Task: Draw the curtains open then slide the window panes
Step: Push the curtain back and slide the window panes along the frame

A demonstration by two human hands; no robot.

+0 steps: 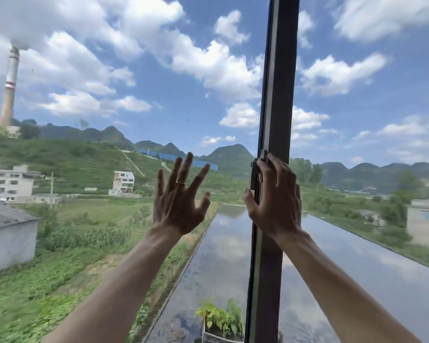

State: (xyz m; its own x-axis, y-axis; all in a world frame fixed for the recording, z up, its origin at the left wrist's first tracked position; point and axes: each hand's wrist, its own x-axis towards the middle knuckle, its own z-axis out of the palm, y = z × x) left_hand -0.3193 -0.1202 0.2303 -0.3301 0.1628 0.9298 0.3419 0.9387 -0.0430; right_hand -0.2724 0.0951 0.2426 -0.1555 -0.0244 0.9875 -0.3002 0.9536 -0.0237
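A dark vertical window frame [280, 82] runs from top to bottom, right of centre, between the left pane [134, 95] and the right pane [369, 120]. My right hand [274, 196] grips this frame at a small grey latch [256, 169], fingers wrapped over the bar and thumb on its left edge. My left hand [180, 194], with a gold ring, is spread flat with fingers apart against or just in front of the left pane, holding nothing. No curtain is in view.
Through the glass lie a flooded field [221, 256], green plots, white buildings [10, 181], a striped chimney [10, 82] and hills. A potted plant [221, 315] stands at the bottom next to the frame's base.
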